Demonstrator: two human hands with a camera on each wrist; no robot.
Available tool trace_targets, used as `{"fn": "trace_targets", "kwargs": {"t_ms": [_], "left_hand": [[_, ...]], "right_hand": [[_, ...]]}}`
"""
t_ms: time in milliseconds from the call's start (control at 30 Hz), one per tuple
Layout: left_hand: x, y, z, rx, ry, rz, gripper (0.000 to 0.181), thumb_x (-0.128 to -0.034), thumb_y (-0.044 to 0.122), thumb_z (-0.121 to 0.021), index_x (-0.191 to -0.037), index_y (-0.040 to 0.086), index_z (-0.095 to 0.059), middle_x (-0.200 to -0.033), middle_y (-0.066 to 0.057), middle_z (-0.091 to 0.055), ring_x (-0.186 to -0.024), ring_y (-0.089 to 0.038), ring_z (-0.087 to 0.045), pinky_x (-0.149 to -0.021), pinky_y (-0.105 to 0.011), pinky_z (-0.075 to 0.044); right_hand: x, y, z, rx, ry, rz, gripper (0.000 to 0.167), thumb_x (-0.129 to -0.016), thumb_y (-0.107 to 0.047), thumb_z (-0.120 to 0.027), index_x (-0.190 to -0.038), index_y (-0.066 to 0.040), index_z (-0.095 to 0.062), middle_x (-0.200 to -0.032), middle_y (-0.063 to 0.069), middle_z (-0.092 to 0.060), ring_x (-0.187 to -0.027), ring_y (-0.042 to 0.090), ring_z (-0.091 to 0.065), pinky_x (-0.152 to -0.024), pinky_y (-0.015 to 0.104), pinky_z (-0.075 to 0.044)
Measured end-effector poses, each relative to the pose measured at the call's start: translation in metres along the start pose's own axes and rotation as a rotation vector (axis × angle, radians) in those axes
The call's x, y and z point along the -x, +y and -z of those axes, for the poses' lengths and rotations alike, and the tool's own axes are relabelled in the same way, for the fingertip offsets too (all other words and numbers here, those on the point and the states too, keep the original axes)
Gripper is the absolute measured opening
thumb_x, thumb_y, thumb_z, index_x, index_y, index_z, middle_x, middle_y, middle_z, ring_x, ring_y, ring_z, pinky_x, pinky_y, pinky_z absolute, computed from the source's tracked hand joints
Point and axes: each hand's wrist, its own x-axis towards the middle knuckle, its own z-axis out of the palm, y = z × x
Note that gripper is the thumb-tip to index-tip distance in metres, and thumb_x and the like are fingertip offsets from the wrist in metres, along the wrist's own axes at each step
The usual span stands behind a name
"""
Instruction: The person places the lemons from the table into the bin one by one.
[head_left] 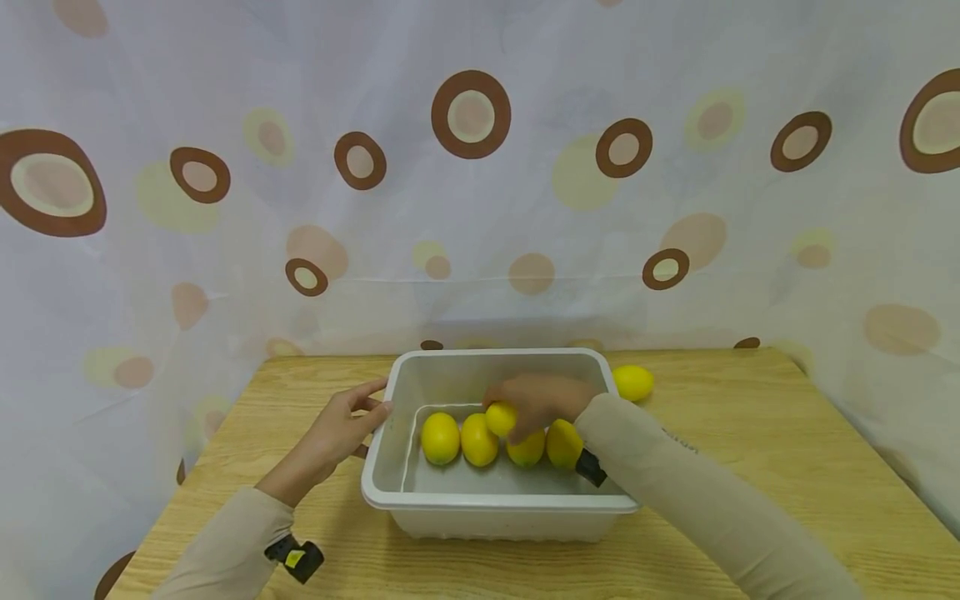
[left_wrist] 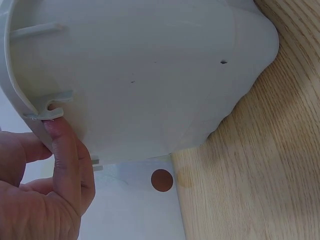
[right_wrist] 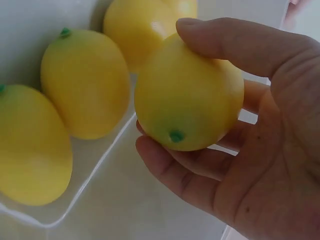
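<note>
A grey-white plastic bin (head_left: 502, 500) stands on the wooden table, with several yellow lemons with green tips in a row inside, among them a leftmost lemon (head_left: 440, 438). My left hand (head_left: 337, 429) grips the bin's left rim, its thumb above and its fingers under the edge; in the left wrist view a fingertip (left_wrist: 60, 132) touches a tab below the rim. Inside the bin, above the row, my right hand (head_left: 540, 404) holds another lemon (right_wrist: 190, 100) between thumb and fingers. Beneath it, the right-hand lemons (head_left: 564, 443) are partly hidden by the hand and sleeve.
One more lemon (head_left: 632, 382) lies on the table (head_left: 750, 467), just outside the bin's back right corner. Behind the table's far edge hangs a pale curtain (head_left: 525, 208) printed with brown and yellow circles.
</note>
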Motion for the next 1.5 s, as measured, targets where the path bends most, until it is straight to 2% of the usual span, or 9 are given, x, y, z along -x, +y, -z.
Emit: {"fn": "trace_targets", "kwargs": {"t_ms": [333, 600, 933, 1133, 1333, 1500], "left_hand": [[0.000, 0.000, -0.001, 0.005, 0.004, 0.003, 0.051, -0.0993, 0.016, -0.053, -0.147, 0.005, -0.037, -0.113, -0.021, -0.055, -0.079, -0.018, -0.060, -0.058, -0.039, -0.059], [-0.001, 0.001, -0.001, 0.004, 0.001, 0.001, 0.051, -0.0994, 0.016, -0.053, -0.146, 0.005, -0.038, -0.113, -0.021, -0.055, -0.079, -0.018, -0.060, -0.057, -0.039, -0.059], [-0.001, 0.001, 0.000, -0.003, 0.000, 0.008, 0.051, -0.0995, 0.017, -0.053, -0.147, 0.006, -0.037, -0.113, -0.020, -0.055, -0.080, -0.019, -0.060, -0.058, -0.039, -0.059], [-0.001, 0.000, 0.000, -0.003, 0.007, 0.010, 0.051, -0.0992, 0.016, -0.053, -0.147, 0.006, -0.037, -0.113, -0.021, -0.055, -0.079, -0.018, -0.060, -0.057, -0.039, -0.059], [0.000, 0.001, 0.000, 0.000, 0.001, 0.004, 0.051, -0.0996, 0.015, -0.053, -0.147, 0.006, -0.037, -0.114, -0.021, -0.054, -0.079, -0.019, -0.060, -0.057, -0.039, -0.059], [0.000, 0.002, -0.001, 0.001, -0.004, 0.006, 0.051, -0.0997, 0.016, -0.052, -0.147, 0.006, -0.037, -0.115, -0.021, -0.054, -0.081, -0.019, -0.060, -0.058, -0.039, -0.059]], "right_hand": [[-0.006, 0.002, -0.005, 0.030, -0.004, 0.014, 0.049, -0.079, -0.013, -0.077, -0.124, -0.016, -0.060, -0.122, 0.002, -0.061, -0.107, 0.021, -0.054, -0.101, 0.040, -0.042], [-0.004, 0.001, -0.003, -0.004, -0.007, 0.047, 0.047, -0.080, -0.015, -0.077, -0.124, -0.013, -0.060, -0.123, 0.004, -0.060, -0.108, 0.022, -0.053, -0.103, 0.041, -0.042], [-0.002, 0.000, -0.001, -0.049, -0.056, 0.063, 0.050, -0.084, -0.014, -0.074, -0.130, -0.013, -0.056, -0.129, 0.012, -0.057, -0.119, 0.029, -0.052, -0.101, 0.043, -0.044], [0.000, 0.000, 0.001, -0.060, -0.051, 0.089, 0.050, -0.083, -0.013, -0.073, -0.130, -0.013, -0.055, -0.129, 0.015, -0.056, -0.116, 0.033, -0.054, -0.100, 0.045, -0.045], [0.000, 0.000, 0.004, -0.070, -0.049, 0.082, 0.049, -0.085, -0.016, -0.073, -0.131, -0.014, -0.055, -0.131, 0.014, -0.056, -0.118, 0.031, -0.053, -0.101, 0.044, -0.044], [0.002, 0.001, 0.008, -0.131, -0.020, 0.086, 0.050, -0.086, -0.016, -0.073, -0.133, -0.014, -0.055, -0.133, 0.012, -0.055, -0.122, 0.032, -0.051, -0.102, 0.045, -0.043]]}}
